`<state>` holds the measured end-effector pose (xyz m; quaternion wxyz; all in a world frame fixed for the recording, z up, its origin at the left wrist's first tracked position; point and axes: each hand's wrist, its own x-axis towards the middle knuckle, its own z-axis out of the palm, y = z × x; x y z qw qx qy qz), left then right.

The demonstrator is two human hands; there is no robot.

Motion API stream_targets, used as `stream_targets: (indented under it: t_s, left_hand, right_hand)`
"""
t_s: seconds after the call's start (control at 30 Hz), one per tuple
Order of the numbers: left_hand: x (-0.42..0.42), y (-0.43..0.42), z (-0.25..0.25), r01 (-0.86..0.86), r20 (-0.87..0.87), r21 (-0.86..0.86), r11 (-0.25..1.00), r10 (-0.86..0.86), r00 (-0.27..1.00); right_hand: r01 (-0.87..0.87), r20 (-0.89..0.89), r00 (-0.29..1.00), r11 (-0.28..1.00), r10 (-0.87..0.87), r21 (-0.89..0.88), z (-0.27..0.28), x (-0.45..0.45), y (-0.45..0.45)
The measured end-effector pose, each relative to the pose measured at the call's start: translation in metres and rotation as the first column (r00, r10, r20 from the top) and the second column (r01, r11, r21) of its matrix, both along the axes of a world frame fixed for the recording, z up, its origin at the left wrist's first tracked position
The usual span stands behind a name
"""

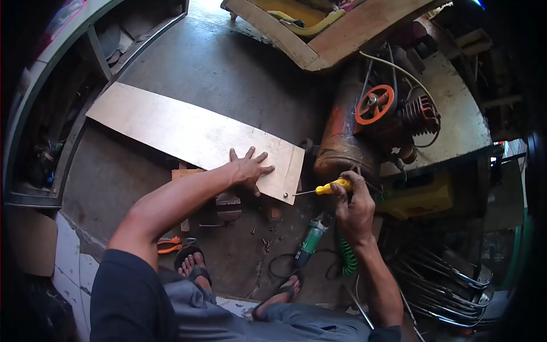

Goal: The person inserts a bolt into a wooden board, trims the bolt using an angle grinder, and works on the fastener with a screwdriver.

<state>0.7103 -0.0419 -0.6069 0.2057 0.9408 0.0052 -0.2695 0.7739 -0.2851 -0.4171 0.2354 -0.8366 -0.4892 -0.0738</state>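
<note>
A long, pale wooden board (188, 128) lies slantwise in front of me. My left hand (250, 170) rests flat on it near its right end, fingers spread. To the right of the board, my right hand (354, 208) is closed around the yellow handle of a screwdriver (326, 188). The screwdriver's thin shaft points left, towards a small round screw head (286, 195) at the board's near right corner. Whether the tip touches the screw I cannot tell. A vise (228, 206) shows partly from under the board's near edge.
An air compressor (347, 137) with an orange pulley wheel stands to the right. On the floor by my feet lie a green angle grinder (310, 242) with its cable, orange-handled pliers (169, 245) and a coiled green hose (346, 256). Bent metal tubes (450, 285) are stacked at lower right.
</note>
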Motion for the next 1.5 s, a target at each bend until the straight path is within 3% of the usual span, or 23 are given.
stream_targets:
  t_s: [0.1, 0.43, 0.5, 0.53, 0.6, 0.63, 0.7, 0.77, 0.83, 0.87, 0.9, 0.97, 1.03, 1.1, 1.33, 1.4, 1.43, 1.5]
  left_hand:
    - [0.000, -0.002, -0.001, -0.006, 0.011, 0.010, 1.000, 0.006, 1.000]
    - [-0.002, -0.003, 0.001, -0.027, 0.000, -0.001, 1.000, 0.027, 1.000]
    - [-0.005, -0.008, 0.000, -0.042, 0.040, 0.031, 0.999, 0.041, 0.998]
    - [-0.006, -0.010, -0.002, -0.039, 0.034, 0.033, 0.999, 0.038, 0.999]
    - [-0.005, -0.008, -0.005, -0.039, 0.053, 0.040, 0.998, 0.037, 0.998]
    - [-0.005, -0.007, -0.004, -0.038, 0.049, 0.046, 0.998, 0.036, 0.998]
    - [-0.004, -0.007, -0.002, -0.039, 0.038, 0.034, 0.999, 0.038, 0.999]
    - [-0.004, -0.007, -0.001, -0.042, 0.032, 0.027, 0.999, 0.042, 0.999]
    - [-0.004, -0.007, 0.000, -0.047, 0.026, 0.016, 0.999, 0.046, 0.999]
    - [-0.005, -0.007, 0.001, -0.049, 0.030, 0.017, 0.999, 0.048, 0.998]
    - [-0.006, -0.007, 0.001, -0.050, 0.033, 0.018, 0.999, 0.049, 0.998]
    - [-0.007, -0.008, -0.003, -0.053, 0.048, 0.023, 0.998, 0.052, 0.998]
    - [-0.007, -0.009, -0.003, -0.055, 0.065, 0.024, 0.998, 0.054, 0.996]
    - [-0.007, -0.009, -0.002, -0.060, 0.051, 0.016, 0.998, 0.059, 0.997]
    - [-0.007, -0.009, -0.005, -0.054, 0.074, 0.029, 0.998, 0.052, 0.996]
    - [-0.007, -0.008, -0.004, -0.055, 0.060, 0.020, 0.998, 0.054, 0.997]
    - [-0.007, -0.009, -0.004, -0.058, 0.061, 0.020, 0.998, 0.057, 0.996]
    - [-0.007, -0.010, -0.006, -0.058, 0.071, 0.037, 0.998, 0.055, 0.996]
  right_hand:
    - [-0.007, -0.071, 0.997, 1.000, 0.007, 0.003, -0.020, 0.007, 0.009]
    - [-0.076, -0.044, 0.996, 0.997, 0.076, 0.016, -0.037, 0.020, 0.007]
    - [-0.072, 0.016, 0.997, 0.978, 0.076, -0.197, -0.028, 0.023, 0.015]
    - [-0.070, 0.010, 0.997, 0.978, 0.073, -0.196, -0.021, 0.025, 0.019]
    - [-0.095, -0.010, 0.994, 0.834, 0.106, -0.544, -0.004, 0.034, 0.030]
    - [-0.095, -0.013, 0.994, 0.837, 0.105, -0.539, 0.000, 0.042, 0.034]
    - [-0.543, -0.251, 0.839, 0.757, 0.482, -0.364, 0.009, 0.057, 0.037]
    - [-0.509, -0.333, 0.858, 0.735, 0.391, -0.448, 0.015, 0.052, 0.041]
    - [-0.089, -0.142, 0.990, 0.681, -0.022, -0.727, 0.017, 0.036, 0.053]
    - [-0.034, -0.084, 0.995, 0.615, -0.052, -0.787, 0.013, 0.036, 0.055]
    - [-0.033, -0.084, 0.995, 0.615, -0.054, -0.788, 0.014, 0.038, 0.053]
    - [-0.496, -0.229, 0.859, 0.633, 0.458, -0.594, 0.018, 0.045, 0.047]
    - [-0.498, -0.217, 0.858, 0.649, 0.466, -0.575, 0.021, 0.037, 0.050]
    - [-0.151, -0.167, 0.985, 0.635, 0.034, -0.758, 0.026, 0.024, 0.056]
    - [-0.346, -0.261, 0.937, 0.693, 0.231, -0.632, 0.022, 0.027, 0.047]
    - [-0.060, -0.139, 0.987, 0.606, -0.085, -0.793, 0.019, 0.021, 0.053]
    - [-0.060, -0.138, 0.987, 0.606, -0.082, -0.793, 0.018, 0.023, 0.049]
    - [-0.359, -0.199, 0.930, 0.650, 0.308, -0.670, 0.013, 0.027, 0.040]
